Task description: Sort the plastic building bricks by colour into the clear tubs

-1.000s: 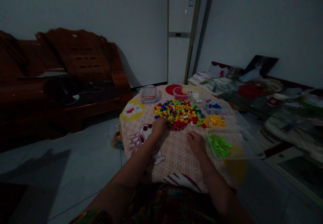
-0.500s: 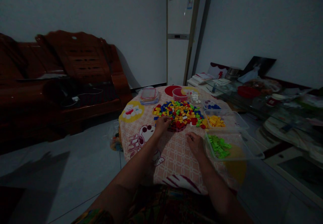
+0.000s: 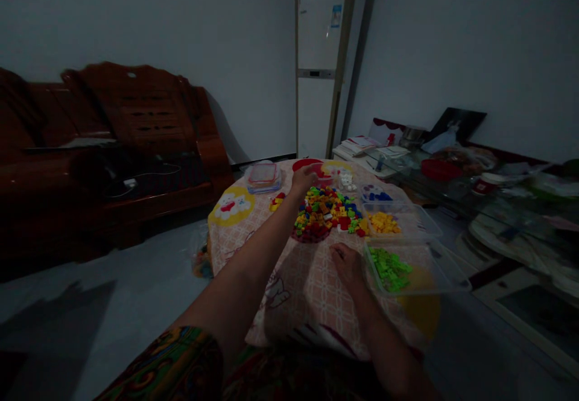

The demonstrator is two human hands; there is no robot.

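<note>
My left hand has gone from the near edge of the mixed brick pile to the round tub behind it; I can't tell whether its fingers grip a brick. My right hand is curled before the pile, its grip hidden. To my right, clear boxes hold green bricks, yellow bricks and blue bricks. A blue label beyond is unreadably small.
</note>
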